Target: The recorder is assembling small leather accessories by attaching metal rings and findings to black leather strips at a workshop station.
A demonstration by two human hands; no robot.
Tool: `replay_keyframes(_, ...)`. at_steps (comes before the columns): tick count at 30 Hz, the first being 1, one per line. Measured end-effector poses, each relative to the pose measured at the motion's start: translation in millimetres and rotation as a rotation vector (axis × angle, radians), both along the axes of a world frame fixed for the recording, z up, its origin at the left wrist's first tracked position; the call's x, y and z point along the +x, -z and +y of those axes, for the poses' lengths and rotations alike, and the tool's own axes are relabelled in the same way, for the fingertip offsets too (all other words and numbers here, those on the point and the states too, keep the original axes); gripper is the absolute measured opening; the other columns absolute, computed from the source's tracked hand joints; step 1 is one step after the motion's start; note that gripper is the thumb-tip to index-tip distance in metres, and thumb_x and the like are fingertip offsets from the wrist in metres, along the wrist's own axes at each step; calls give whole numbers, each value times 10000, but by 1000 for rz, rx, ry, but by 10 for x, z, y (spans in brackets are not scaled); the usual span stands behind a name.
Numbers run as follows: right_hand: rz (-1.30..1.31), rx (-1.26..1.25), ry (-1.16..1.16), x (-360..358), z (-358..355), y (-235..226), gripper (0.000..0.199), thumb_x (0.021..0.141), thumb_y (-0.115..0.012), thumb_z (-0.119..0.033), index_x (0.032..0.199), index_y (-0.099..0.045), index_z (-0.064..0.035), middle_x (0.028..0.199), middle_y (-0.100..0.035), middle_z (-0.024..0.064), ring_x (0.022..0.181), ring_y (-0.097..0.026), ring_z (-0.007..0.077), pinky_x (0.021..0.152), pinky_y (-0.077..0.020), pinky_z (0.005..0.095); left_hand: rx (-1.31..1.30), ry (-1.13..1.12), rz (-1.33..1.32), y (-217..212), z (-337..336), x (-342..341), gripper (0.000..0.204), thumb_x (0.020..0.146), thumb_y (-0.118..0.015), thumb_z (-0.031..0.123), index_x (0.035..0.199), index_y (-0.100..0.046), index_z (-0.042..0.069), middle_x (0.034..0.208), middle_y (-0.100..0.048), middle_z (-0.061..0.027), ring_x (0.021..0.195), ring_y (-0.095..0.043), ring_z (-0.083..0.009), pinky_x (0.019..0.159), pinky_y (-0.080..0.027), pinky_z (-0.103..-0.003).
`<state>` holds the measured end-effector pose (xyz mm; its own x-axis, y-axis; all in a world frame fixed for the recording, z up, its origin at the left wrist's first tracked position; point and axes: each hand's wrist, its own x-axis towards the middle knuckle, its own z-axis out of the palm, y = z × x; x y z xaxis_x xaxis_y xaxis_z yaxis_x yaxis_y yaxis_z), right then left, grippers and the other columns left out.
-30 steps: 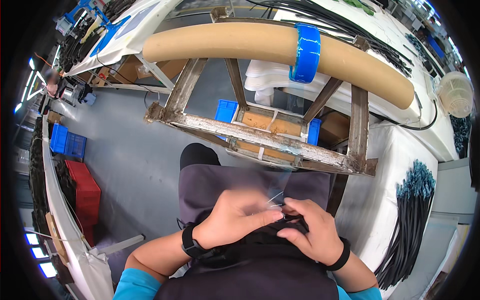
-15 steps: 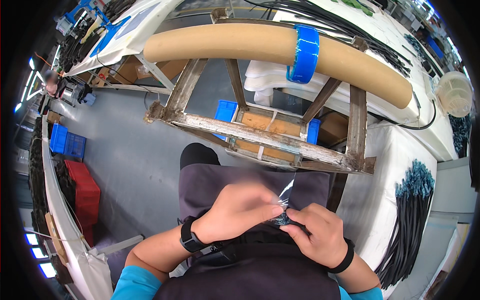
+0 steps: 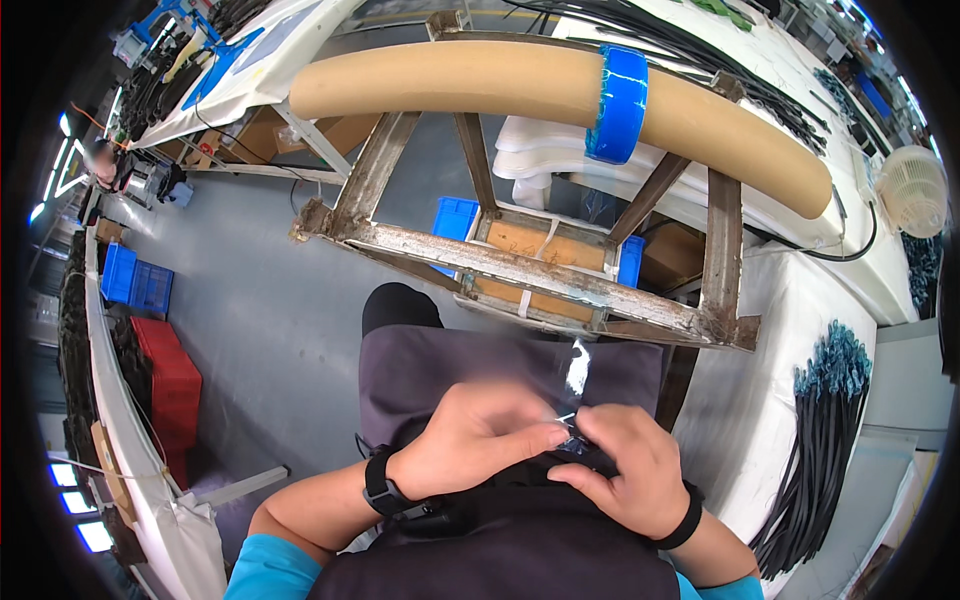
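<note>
My left hand (image 3: 480, 440) and my right hand (image 3: 625, 470) meet over my lap, fingertips together. Between them they pinch a small clear plastic bag (image 3: 575, 385) whose shiny top sticks up above the fingers. A dark bundle (image 3: 580, 450), only partly seen, lies under the fingers of my right hand. Both wrists wear black bands. My lap is covered by a grey apron (image 3: 450, 360).
A rusty metal frame (image 3: 520, 265) carrying a long tan cardboard tube (image 3: 470, 85) with a blue tape roll (image 3: 620, 105) stands just ahead. Blue bins (image 3: 455, 215) sit beneath it. Black cable bundles (image 3: 820, 450) lie on the white table at right. Red and blue crates (image 3: 165, 370) sit left.
The clear bag has risen a little and stands more upright between my fingertips. My hands stay together over my lap.
</note>
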<state>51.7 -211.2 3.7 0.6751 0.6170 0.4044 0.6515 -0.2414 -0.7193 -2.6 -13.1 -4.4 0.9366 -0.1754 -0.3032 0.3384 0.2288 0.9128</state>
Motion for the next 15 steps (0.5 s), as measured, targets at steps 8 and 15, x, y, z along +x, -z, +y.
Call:
replay_keyframes(8, -14, 2, -11, -3, -52, 22, 339, 693, -775, -90, 987, -623, -15, 771, -593, 85, 573, -579, 214, 472, -472, 294, -37, 30, 70, -56, -23, 120, 110, 911, -581, 49, 983, -622, -25, 949, -653, -72, 882, -610, -107, 780, -507, -242)
replay_keyframes(15, 374, -118, -119, 139, -93, -163, 151, 803, -708, -133, 832, -633, -6, 632, -558, 59, 530, -545, 169, 476, -424, 282, 84, -23, -110, -14, -45, 22, 156, 896, -626, 145, 894, -652, -8, 789, -643, -57, 711, -579, -88, 647, -469, -243)
